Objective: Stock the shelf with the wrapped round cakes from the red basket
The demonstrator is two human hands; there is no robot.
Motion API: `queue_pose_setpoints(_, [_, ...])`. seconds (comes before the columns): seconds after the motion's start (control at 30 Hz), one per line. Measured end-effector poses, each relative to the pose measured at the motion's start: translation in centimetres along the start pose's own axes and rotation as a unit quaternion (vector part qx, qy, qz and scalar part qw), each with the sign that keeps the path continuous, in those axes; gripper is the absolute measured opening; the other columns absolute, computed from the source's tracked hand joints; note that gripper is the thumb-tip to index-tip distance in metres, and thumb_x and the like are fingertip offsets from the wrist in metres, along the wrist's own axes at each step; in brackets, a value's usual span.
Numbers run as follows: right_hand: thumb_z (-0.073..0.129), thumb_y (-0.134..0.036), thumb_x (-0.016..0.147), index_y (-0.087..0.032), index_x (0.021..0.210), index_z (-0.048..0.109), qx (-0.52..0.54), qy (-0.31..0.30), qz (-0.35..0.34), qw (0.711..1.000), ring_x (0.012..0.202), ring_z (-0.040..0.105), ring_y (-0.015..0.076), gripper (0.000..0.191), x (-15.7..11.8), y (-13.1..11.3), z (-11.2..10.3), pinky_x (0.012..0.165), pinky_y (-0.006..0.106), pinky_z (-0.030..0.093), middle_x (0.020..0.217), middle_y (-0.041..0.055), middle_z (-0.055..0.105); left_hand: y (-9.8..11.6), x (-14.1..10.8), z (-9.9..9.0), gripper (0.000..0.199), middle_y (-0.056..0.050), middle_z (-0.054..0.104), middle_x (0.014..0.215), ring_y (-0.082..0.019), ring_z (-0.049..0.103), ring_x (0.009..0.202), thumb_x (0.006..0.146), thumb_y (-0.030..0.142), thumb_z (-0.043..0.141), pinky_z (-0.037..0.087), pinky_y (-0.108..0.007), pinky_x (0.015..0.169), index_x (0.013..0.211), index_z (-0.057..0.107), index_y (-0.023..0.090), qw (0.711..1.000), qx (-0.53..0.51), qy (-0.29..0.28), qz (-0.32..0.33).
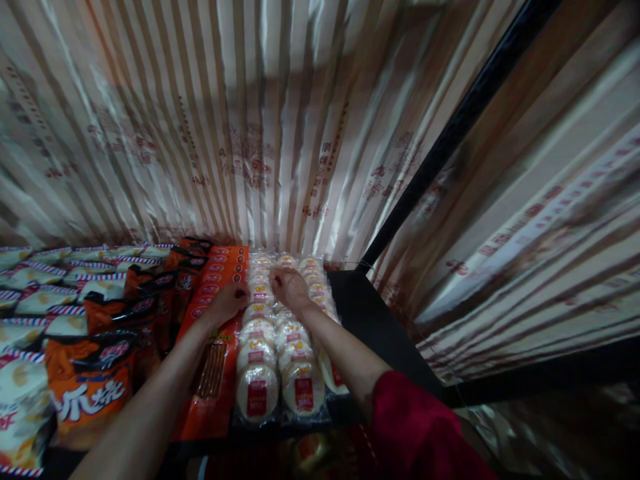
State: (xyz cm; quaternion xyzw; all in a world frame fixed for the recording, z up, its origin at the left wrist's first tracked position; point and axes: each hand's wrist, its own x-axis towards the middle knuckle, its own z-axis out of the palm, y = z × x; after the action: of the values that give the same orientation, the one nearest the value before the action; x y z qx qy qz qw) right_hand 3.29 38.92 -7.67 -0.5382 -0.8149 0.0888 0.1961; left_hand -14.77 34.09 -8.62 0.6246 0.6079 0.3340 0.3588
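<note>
My left hand [231, 303] is over the right edge of the orange-red snack packs [205, 413], its fingers curled in toward the round crackers; what it holds, if anything, is too small to tell. Over the middle column of clear-wrapped round crackers [303, 389] is my right hand [290, 287], fingers bent and pointing left, with its contents hidden. Between the two hands runs the left column of crackers [257, 393]. A third column [316, 280] shows partly behind my right forearm.
Orange and black bags [90, 387] and white bags with striped edges [20, 407] fill the left of the black shelf [357, 313]. Printed plastic sheeting [280, 133] hangs behind. A black post [450, 133] slants up at the right.
</note>
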Motion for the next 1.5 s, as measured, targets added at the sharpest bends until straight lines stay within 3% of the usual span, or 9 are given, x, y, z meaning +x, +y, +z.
queue_pose_setpoints(0.1, [0.050, -0.015, 0.078, -0.020, 0.086, 0.064, 0.012, 0.009, -0.018, 1.000, 0.089, 0.055, 0.0144, 0.016, 0.0, 0.2, 0.0, 0.085, 0.023, 0.039, 0.089, 0.0032, 0.065, -0.3, 0.1, 0.3, 0.010, 0.000, 0.061, 0.063, -0.014, 0.055, 0.063, 0.062, 0.017, 0.050, 0.042, -0.024, 0.061, 0.066, 0.059, 0.016, 0.999, 0.030, 0.011, 0.022])
queue_pose_setpoints(0.47, [0.052, -0.013, 0.079, -0.017, 0.092, 0.064, -0.016, 0.074, -0.057, 0.995, 0.094, 0.053, 0.0186, 0.018, -0.9, 0.8, -0.3, 0.088, 0.029, 0.040, 0.097, 0.0084, 0.064, -1.0, 0.4, 0.8, 0.016, -0.003, 0.067, 0.080, -0.015, 0.060, 0.076, 0.069, 0.012, 0.048, 0.043, -0.025, 0.071, 0.076, 0.061, 0.016, 0.995, 0.095, 0.033, 0.004])
queue_pose_setpoints(0.77, [0.056, -0.022, 0.083, -0.020, 0.083, 0.069, 0.050, -0.003, -0.108, 0.993, 0.087, 0.058, 0.0151, 0.013, -1.5, 0.9, -0.8, 0.083, 0.025, 0.041, 0.087, 0.0034, 0.069, -0.2, 0.1, 0.9, 0.011, -0.002, 0.067, 0.079, -0.015, 0.060, 0.076, 0.070, 0.015, 0.049, 0.043, -0.024, 0.070, 0.074, 0.060, 0.017, 0.995, 0.088, 0.055, -0.004])
queue_pose_setpoints(1.0, [0.062, -0.015, 0.076, -0.019, 0.076, 0.068, 0.054, -0.048, -0.101, 0.992, 0.075, 0.057, 0.0128, 0.007, -1.5, 1.0, -1.4, 0.070, 0.021, 0.041, 0.075, 0.0010, 0.066, 0.0, 0.1, 1.0, 0.010, -0.003, 0.066, 0.077, -0.016, 0.060, 0.075, 0.072, 0.016, 0.048, 0.043, -0.026, 0.069, 0.071, 0.058, 0.017, 0.992, 0.102, 0.073, -0.004])
queue_pose_setpoints(1.27, [0.054, -0.005, 0.072, -0.016, 0.073, 0.065, 0.031, -0.051, -0.103, 0.993, 0.072, 0.056, 0.0123, 0.015, -1.6, 0.6, -1.5, 0.069, 0.020, 0.040, 0.074, 0.0017, 0.065, -0.4, 0.5, 1.4, 0.010, -0.002, 0.064, 0.073, -0.016, 0.058, 0.071, 0.071, 0.017, 0.048, 0.042, -0.026, 0.068, 0.069, 0.057, 0.017, 0.994, 0.063, 0.092, 0.005])
queue_pose_setpoints(1.5, [0.051, -0.015, 0.078, -0.018, 0.079, 0.064, -0.005, -0.024, -0.064, 0.998, 0.080, 0.056, 0.0145, 0.014, -1.9, 0.1, -1.1, 0.075, 0.022, 0.039, 0.082, 0.0039, 0.065, -1.4, 0.4, 1.5, 0.009, 0.000, 0.063, 0.065, -0.016, 0.059, 0.067, 0.067, 0.023, 0.054, 0.045, -0.026, 0.063, 0.070, 0.059, 0.017, 0.994, -0.048, 0.096, -0.010])
